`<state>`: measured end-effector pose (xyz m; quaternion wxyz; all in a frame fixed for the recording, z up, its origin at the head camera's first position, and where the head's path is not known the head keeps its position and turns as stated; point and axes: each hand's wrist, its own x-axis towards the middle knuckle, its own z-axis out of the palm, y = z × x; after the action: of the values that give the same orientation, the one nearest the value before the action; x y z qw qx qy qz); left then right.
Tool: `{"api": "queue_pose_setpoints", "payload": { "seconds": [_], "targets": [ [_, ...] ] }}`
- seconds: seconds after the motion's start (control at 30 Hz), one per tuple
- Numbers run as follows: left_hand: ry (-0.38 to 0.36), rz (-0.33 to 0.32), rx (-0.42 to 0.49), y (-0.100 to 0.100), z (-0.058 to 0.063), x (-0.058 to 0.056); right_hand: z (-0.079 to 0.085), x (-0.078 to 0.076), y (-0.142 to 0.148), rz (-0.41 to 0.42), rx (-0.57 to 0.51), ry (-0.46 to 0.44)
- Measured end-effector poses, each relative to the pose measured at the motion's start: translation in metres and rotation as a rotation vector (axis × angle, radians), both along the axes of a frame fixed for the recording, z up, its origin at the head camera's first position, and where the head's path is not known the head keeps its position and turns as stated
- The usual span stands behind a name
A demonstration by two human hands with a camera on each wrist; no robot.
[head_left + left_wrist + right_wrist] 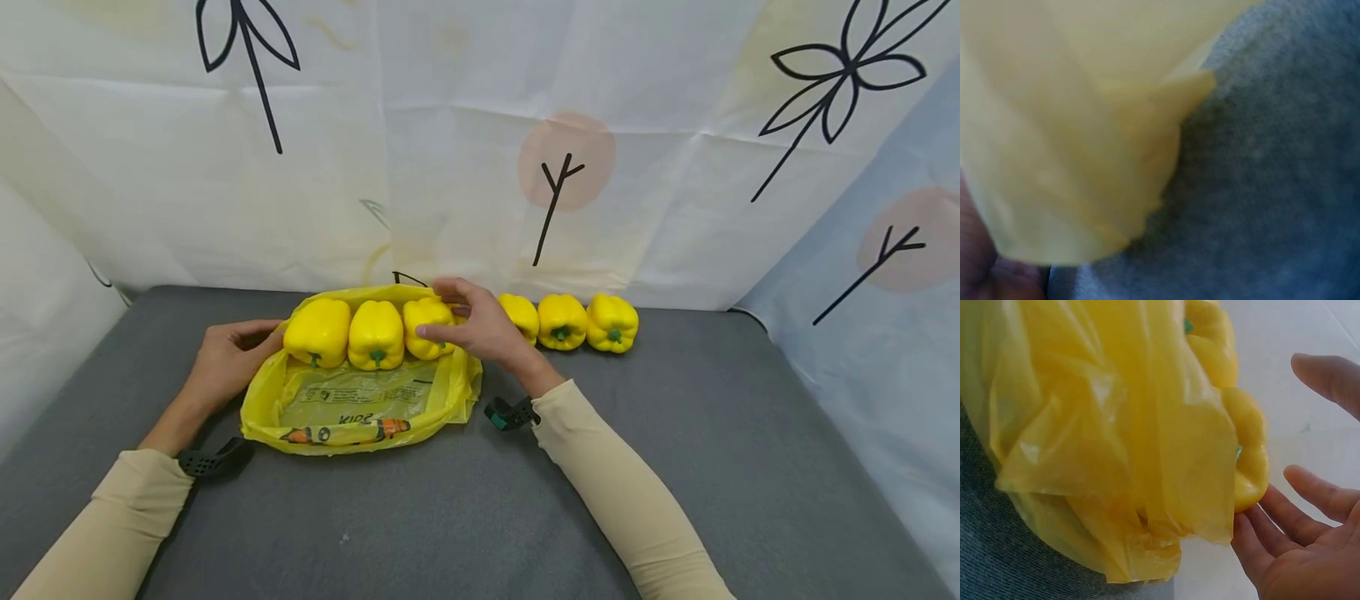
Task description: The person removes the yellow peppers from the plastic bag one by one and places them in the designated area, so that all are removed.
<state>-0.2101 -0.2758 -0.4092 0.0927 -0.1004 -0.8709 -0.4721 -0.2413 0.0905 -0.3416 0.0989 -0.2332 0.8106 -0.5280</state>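
A yellow plastic bag (pixel 262 408) lies on the grey table with its mouth spread wide. Along its far side sit three yellow bell peppers: a left one (pixel 318 329), a middle one (pixel 377 333) and a right one (pixel 426 317), green stems toward me. At the bag's left rim my left hand (pixel 232 358) pinches the plastic beside the left pepper; its fingertips are partly hidden. My right hand (pixel 483 325) is at the right pepper, fingers spread and loosely bent. In the right wrist view, its fingertips (pixel 1267 499) touch a pepper's side (pixel 1251 450).
To the right of the bag stand three more bell peppers (pixel 562 322) in a row, the nearest partly behind my right hand. A patterned cloth backdrop (pixel 465 192) rises at the far edge of the grey table (pixel 720 433). Dark bands circle both wrists.
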Motion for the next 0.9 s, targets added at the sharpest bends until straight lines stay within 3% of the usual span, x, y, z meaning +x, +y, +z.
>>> {"api": "queue_pose_setpoints", "payload": {
  "seconds": [0.47,0.9],
  "targets": [
    [-0.003,-0.001,-0.002,0.0,-0.001,0.0,-0.01,-0.002,-0.004,-0.045,0.118,-0.051],
    [-0.007,0.006,-0.001,0.0,0.0,0.0,-0.013,-0.004,-0.003,-0.035,0.111,-0.133]
  ]
}}
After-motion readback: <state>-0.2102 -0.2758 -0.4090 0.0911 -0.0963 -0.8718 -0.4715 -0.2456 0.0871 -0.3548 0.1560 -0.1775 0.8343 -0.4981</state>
